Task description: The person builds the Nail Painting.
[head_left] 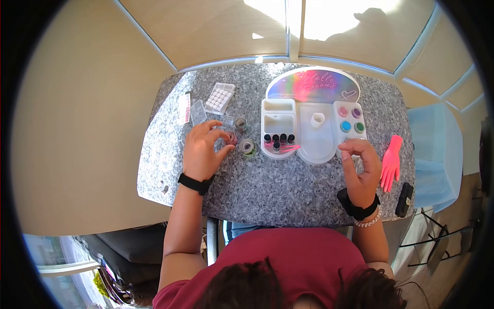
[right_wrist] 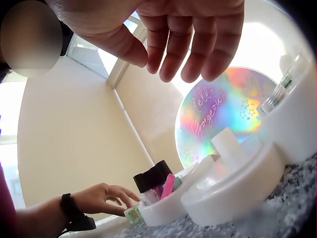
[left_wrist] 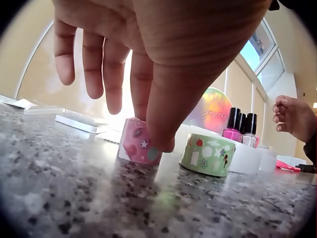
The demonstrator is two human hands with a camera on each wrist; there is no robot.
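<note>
My left hand [head_left: 199,149] is at the left of the table, thumb and index finger pinching a pink patterned sticker roll [left_wrist: 134,144] that stands on the speckled top. Just right of it sits a green patterned roll [left_wrist: 208,154]; a third roll [head_left: 240,123] lies slightly farther back. My right hand [head_left: 364,167] hovers in front of the white organizer's right side, its fingers loosely bent and holding nothing. The white organizer [head_left: 309,154] has a shiny rainbow back panel [head_left: 314,85], several nail polish bottles [head_left: 276,139] and small round pots [head_left: 346,126].
Behind my left hand are a clear case of white nail tips [head_left: 220,98], a clear lid [head_left: 198,112] and a swatch card [head_left: 184,108]. On the right lie a pink toy hand [head_left: 391,165] and a black object [head_left: 405,200]. A wall borders the table's back.
</note>
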